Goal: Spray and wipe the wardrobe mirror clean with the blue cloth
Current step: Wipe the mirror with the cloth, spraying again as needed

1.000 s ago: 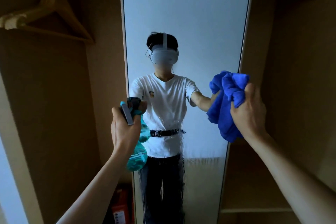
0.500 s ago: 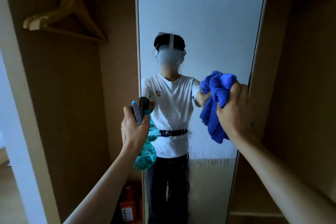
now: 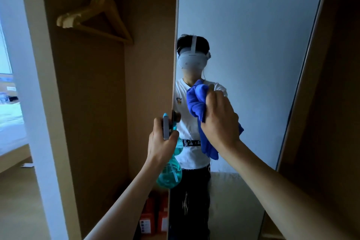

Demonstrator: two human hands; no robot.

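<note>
The tall wardrobe mirror [image 3: 253, 44] stands upright in front of me, with wet streaks on its lower half. My right hand [image 3: 220, 122] grips the bunched blue cloth [image 3: 196, 101] against the glass near the mirror's left side, at chest height of the reflection. My left hand [image 3: 161, 142] holds a teal spray bottle [image 3: 169, 177] by its neck just in front of the mirror's left edge, nozzle pointing at the glass.
Wooden hangers [image 3: 97, 19] hang from the rail at the upper left inside the brown wardrobe. Red boxes [image 3: 153, 218] sit on the wardrobe floor below the bottle. A white door frame [image 3: 35, 103] stands at the left.
My right hand has carried the blue cloth leftward from the mirror's right edge to its left part. The view has shifted left, so the mirror sits further right.
</note>
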